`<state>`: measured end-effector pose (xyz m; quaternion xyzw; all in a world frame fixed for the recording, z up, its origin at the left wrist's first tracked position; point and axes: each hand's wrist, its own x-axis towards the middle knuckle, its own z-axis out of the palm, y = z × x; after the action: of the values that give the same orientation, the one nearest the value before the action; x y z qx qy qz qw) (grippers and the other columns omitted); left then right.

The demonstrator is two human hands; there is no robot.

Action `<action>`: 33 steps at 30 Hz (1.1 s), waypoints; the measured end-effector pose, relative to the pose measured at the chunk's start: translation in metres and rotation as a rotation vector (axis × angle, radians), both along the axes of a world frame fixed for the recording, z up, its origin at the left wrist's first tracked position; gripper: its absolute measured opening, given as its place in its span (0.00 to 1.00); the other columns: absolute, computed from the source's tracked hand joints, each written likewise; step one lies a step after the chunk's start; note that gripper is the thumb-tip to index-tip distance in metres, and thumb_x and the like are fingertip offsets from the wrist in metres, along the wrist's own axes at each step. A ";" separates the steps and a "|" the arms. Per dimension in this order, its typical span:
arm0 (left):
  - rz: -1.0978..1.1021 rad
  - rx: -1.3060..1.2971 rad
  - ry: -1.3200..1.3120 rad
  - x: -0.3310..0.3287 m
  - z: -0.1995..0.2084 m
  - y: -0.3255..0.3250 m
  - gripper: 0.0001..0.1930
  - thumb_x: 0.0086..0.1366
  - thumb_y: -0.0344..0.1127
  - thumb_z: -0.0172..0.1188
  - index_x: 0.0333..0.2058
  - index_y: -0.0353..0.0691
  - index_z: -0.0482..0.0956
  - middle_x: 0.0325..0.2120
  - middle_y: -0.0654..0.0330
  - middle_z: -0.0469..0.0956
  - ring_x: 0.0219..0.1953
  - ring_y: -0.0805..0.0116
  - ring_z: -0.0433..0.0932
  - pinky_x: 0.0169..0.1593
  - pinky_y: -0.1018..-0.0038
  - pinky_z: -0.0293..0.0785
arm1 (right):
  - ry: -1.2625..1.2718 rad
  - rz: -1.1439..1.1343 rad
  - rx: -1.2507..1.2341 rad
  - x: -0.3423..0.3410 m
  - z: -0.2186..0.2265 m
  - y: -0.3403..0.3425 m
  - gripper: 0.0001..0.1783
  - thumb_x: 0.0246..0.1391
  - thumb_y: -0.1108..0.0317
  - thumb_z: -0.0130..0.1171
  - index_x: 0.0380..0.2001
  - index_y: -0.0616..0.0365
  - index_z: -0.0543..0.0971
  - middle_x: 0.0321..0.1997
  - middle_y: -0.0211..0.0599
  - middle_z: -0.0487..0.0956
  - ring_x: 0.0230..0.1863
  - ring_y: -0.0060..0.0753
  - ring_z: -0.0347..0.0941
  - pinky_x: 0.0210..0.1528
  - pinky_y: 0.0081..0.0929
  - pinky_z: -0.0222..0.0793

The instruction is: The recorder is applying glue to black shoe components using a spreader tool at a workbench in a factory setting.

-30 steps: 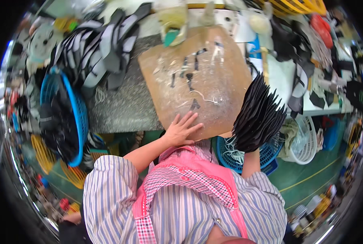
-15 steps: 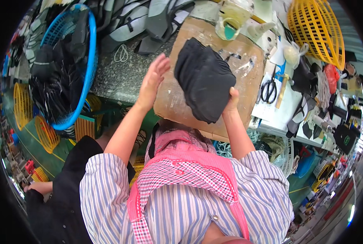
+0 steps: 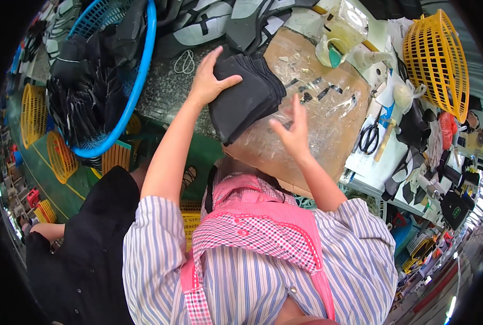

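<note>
A fanned stack of black fabric-like pieces (image 3: 247, 95) lies across the left edge of a worn brown board (image 3: 328, 135) and the speckled tabletop. My left hand (image 3: 209, 81) is against the stack's far left side, its fingers stretched out and its thumb reaching over the top piece. To the right of the stack, my right hand (image 3: 294, 132) hovers above the board with fingers apart, holding nothing. Small black scraps (image 3: 320, 89) and dried residue mark the board's surface.
A blue basket (image 3: 146, 59) full of black pieces stands at left, with grey and black cut pieces (image 3: 203, 30) behind. Black scissors (image 3: 369, 135), a yellow basket (image 3: 436, 65) and a glue-stained container (image 3: 341, 32) are at right. A person in black (image 3: 90, 254) sits at my left.
The stack has gone from upright in my right hand to lying lower and farther left. My right hand has let go of it, and my left hand has come against its side.
</note>
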<state>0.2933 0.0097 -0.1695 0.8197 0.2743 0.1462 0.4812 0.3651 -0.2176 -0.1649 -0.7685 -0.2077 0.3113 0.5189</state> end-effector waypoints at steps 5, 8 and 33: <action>0.045 0.542 -0.152 -0.007 0.024 -0.039 0.28 0.39 0.44 0.65 0.41 0.40 0.69 0.40 0.53 0.67 0.44 0.55 0.64 0.48 0.65 0.60 | -0.489 0.113 0.123 0.044 0.011 0.020 0.28 0.31 0.69 0.57 0.44 0.57 0.68 0.45 0.42 0.66 0.48 0.41 0.59 0.52 0.32 0.52; 0.018 0.601 0.020 -0.018 0.038 -0.068 0.29 0.37 0.44 0.66 0.39 0.41 0.68 0.42 0.54 0.62 0.46 0.53 0.60 0.48 0.64 0.59 | -0.499 -0.007 0.208 0.057 0.015 0.036 0.24 0.31 0.72 0.55 0.39 0.58 0.70 0.41 0.40 0.68 0.47 0.40 0.61 0.52 0.32 0.53; 0.523 -0.104 -0.324 -0.022 0.051 -0.056 0.09 0.60 0.30 0.46 0.28 0.30 0.73 0.29 0.61 0.75 0.27 0.81 0.66 0.35 0.86 0.61 | -0.728 -0.164 0.233 0.233 0.001 -0.017 0.07 0.43 0.71 0.57 0.29 0.57 0.77 0.25 0.27 0.75 0.27 0.17 0.66 0.30 0.16 0.60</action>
<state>0.2709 -0.0459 -0.1182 0.6616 0.4027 0.3798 0.5059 0.5983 -0.2343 -0.1636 -0.7789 -0.3498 -0.0499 0.5181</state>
